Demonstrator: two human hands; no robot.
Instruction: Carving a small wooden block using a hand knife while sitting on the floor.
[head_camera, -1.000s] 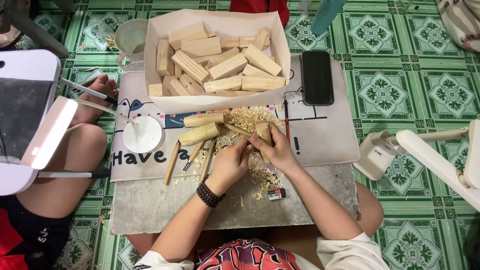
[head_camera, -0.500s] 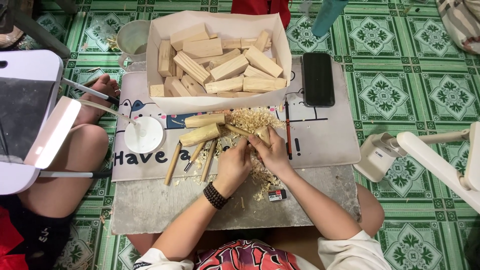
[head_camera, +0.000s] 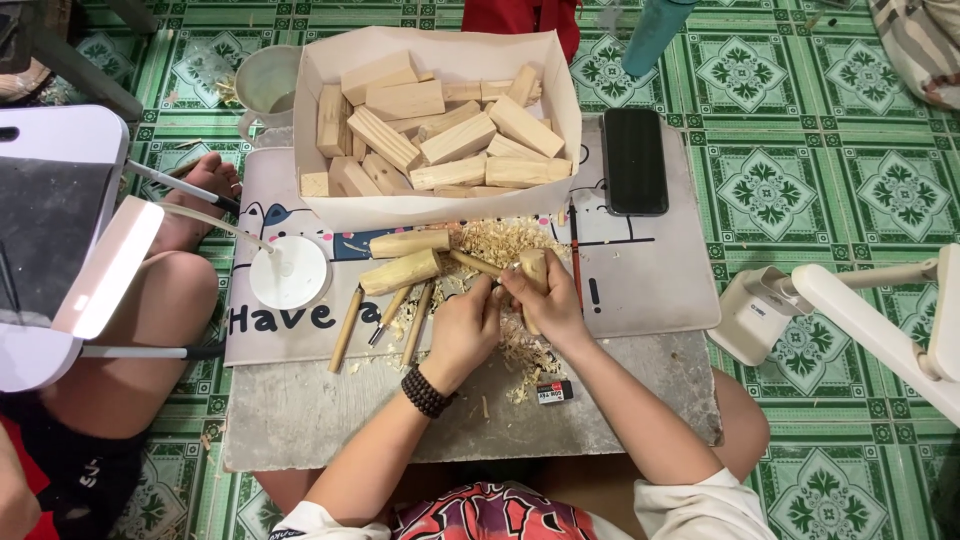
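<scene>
Hands meet over the middle of the grey board. Right hand wraps a small pale wood piece, fingers closed round it, its top end poking out above the thumb. Left hand sits just left of it, touching, fist closed on what looks like a thin tool handle; blade end is hidden between the hands, can't tell what it contacts. Black bead bracelet on the left wrist. Wood shavings heaped under and far of the hands. Just left of the hands: two roughly rounded wood blanks lying across, and three wooden-handled carving tools fanned out on the mat. White cardboard box at the far side of the mat, full of rectangular wood blocks. Black phone lies flat right of the box. White round lamp base sits left of the blanks, its thin neck running off left. Small black eraser-like block lies near the right forearm on the board. White plastic cup stands far left of the box. Another person's bare foot and knee rest at the left edge of the mat. Green patterned tile floor all round.
</scene>
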